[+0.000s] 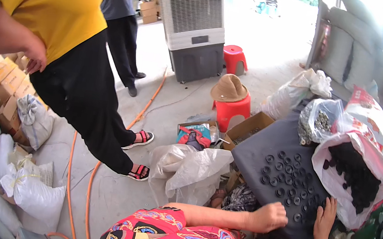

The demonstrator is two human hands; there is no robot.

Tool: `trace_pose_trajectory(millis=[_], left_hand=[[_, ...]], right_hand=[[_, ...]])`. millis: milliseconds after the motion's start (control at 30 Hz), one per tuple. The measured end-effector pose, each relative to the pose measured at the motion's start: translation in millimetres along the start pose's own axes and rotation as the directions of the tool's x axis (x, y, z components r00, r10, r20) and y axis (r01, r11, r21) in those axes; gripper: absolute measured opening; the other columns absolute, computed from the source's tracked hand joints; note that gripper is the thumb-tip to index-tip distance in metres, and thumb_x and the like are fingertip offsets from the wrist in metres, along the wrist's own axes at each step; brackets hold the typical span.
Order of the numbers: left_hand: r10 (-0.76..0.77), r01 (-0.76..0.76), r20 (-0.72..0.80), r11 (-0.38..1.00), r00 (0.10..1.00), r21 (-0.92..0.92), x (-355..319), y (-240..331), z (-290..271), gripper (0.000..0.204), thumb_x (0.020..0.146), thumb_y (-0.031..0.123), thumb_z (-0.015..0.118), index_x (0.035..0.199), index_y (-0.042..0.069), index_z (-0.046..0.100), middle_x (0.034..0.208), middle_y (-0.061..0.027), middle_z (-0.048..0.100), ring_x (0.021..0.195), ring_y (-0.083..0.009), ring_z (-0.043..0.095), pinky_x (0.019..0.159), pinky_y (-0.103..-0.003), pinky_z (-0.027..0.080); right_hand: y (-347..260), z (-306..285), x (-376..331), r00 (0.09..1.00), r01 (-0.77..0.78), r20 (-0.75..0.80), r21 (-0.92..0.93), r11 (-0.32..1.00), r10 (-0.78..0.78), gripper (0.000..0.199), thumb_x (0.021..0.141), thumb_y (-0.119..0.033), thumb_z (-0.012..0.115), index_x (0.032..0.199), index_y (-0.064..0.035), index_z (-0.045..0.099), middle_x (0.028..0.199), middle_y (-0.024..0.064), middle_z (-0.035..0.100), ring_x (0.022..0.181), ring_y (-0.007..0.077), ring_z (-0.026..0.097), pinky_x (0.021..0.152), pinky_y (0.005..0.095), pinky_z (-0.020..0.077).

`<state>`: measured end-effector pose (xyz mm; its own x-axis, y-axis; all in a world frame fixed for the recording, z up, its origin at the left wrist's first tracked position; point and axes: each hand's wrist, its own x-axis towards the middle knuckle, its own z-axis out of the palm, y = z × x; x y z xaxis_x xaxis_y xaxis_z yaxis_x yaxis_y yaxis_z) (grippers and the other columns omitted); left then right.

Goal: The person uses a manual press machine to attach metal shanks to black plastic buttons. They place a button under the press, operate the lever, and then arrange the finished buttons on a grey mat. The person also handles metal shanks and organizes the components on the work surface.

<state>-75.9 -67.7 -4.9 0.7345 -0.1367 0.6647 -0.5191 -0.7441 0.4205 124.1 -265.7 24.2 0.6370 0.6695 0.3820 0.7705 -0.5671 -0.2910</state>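
Many small black rings (287,176) lie spread over a dark cloth-covered table (255,154) in front of me. My left hand (268,217) hovers over the table's near edge, its fingers curled closed; whatever may be inside them is hidden. Flat and stretched out, the fingers of my right hand (325,219) rest at the right edge of the table, beside the nearest rings. Just beyond that hand, a white sack (321,171) gapes open, full of black pieces (354,173). A clear plastic bag (308,119) of small metallic parts sits at the table's far end.
A person in a yellow shirt (60,6) stands at left; another (120,0) stands farther back. Orange hoses (93,179) cross the floor. Around me are a translucent sack (189,168), an open carton (254,129), a red stool (232,112) bearing a hat (230,88), and an air cooler (195,26).
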Motion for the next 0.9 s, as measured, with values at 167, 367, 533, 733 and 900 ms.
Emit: trace_pose_trajectory(millis=[167, 367, 533, 733, 900], left_hand=[[-0.023, 0.087, -0.411, 0.987, 0.911, 0.137, 100, -33, -118, 0.052, 0.079, 0.002, 0.058, 0.130, -0.004, 0.050, 0.078, -0.0166, 0.065, 0.056, -0.0324, 0.057, 0.054, -0.041, 0.047], [-0.605, 0.460, -0.414, 0.792, 0.680, -0.402, 248, -56, -293, 0.066, 0.087, 0.004, 0.059, 0.145, -0.006, 0.030, 0.065, -0.0087, 0.058, 0.046, -0.0151, 0.052, 0.048, -0.030, 0.047], [-0.092, 0.095, -0.038, 0.991, 0.995, 0.092, 180, 22, -229, 0.034, 0.076, 0.010, 0.069, 0.110, 0.005, 0.069, 0.065, -0.0121, 0.062, 0.051, -0.0175, 0.057, 0.058, -0.034, 0.049], [0.306, -0.137, -0.242, 0.834, 0.921, 0.534, 152, 163, -303, 0.029, 0.075, 0.009, 0.071, 0.103, 0.004, 0.070, 0.066, -0.0053, 0.058, 0.066, -0.0128, 0.059, 0.063, -0.029, 0.048], [0.588, -0.319, -0.131, 0.598, 0.798, 0.735, 156, 197, -350, 0.030, 0.077, 0.011, 0.070, 0.105, 0.003, 0.068, 0.073, -0.0068, 0.058, 0.072, -0.0144, 0.059, 0.066, -0.030, 0.048]], right_hand=[[-29, -16, 15, 0.996, 0.077, -0.041, 0.050, 0.996, -0.075, 0.044, 0.085, -0.009, 0.063, 0.126, 0.0046, 0.053, 0.138, 0.0240, 0.047, 0.133, 0.0422, 0.038, 0.110, 0.0462, 0.0307], [-53, -44, 30, 0.967, 0.146, -0.220, 0.076, 0.986, -0.126, 0.044, 0.085, -0.008, 0.063, 0.126, 0.0038, 0.053, 0.136, 0.0232, 0.050, 0.132, 0.0411, 0.041, 0.109, 0.0451, 0.0329], [-57, -53, 10, 0.957, 0.180, -0.255, 0.163, 0.970, -0.135, 0.044, 0.081, -0.007, 0.067, 0.123, 0.0027, 0.056, 0.132, 0.0218, 0.054, 0.129, 0.0400, 0.045, 0.107, 0.0452, 0.0361], [-122, -145, 35, 0.777, 0.506, -0.556, 0.271, 0.819, -0.297, 0.041, 0.086, -0.012, 0.065, 0.123, 0.0039, 0.056, 0.128, 0.0225, 0.056, 0.127, 0.0356, 0.049, 0.106, 0.0447, 0.0377], [-153, -223, 34, 0.359, 0.737, -0.858, 0.020, 0.675, -0.366, 0.064, 0.090, -0.032, 0.062, 0.133, 0.0109, 0.043, 0.133, 0.0236, 0.052, 0.127, 0.0387, 0.048, 0.111, 0.0507, 0.0314]])
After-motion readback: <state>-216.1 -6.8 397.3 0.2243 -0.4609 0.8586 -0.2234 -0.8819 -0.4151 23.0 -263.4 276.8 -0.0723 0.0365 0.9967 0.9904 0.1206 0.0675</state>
